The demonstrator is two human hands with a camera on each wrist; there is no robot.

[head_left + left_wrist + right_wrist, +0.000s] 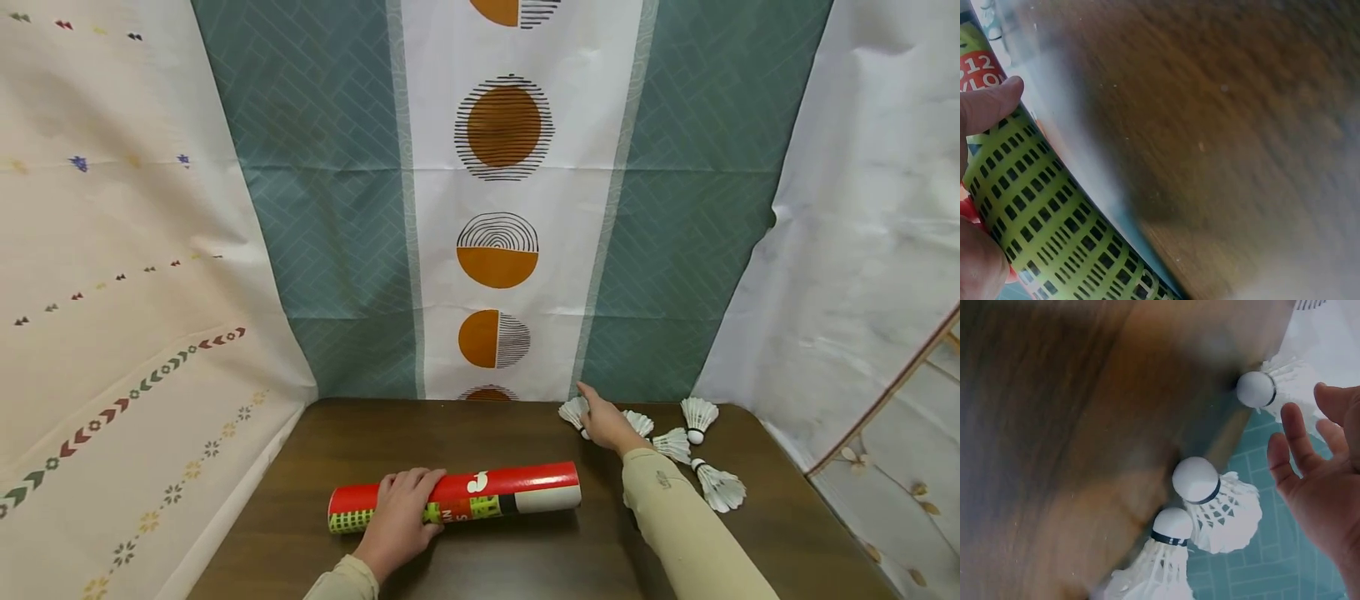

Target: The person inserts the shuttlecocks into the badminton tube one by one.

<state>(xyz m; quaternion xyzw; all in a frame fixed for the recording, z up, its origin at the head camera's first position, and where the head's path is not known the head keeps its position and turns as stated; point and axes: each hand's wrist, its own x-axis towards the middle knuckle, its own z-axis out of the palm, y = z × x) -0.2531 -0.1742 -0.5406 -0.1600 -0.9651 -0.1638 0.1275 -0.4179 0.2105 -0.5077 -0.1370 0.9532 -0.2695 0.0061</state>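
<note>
My left hand (pixel 401 521) grips a red, green and white shuttlecock tube (pixel 528 487), which lies sideways above the dark wooden table. In the left wrist view the thumb (pixel 997 103) presses along the printed green side of the tube. Toward the table's far edge reaches my right hand (pixel 606 423), holding nothing. Just beside it is a white shuttlecock (pixel 572 411). The right wrist view shows loosely bent, spread fingers (pixel 1297 434) close to this shuttlecock's feathers, its rounded cork (pixel 1255 389) facing the table.
Several more shuttlecocks lie at the table's back right, including one by the corner (pixel 698 418) and one nearer me (pixel 720 487). A patterned cloth (pixel 345 250) hangs behind the far edge of the table (pixel 277 500), with pale cloths along both sides.
</note>
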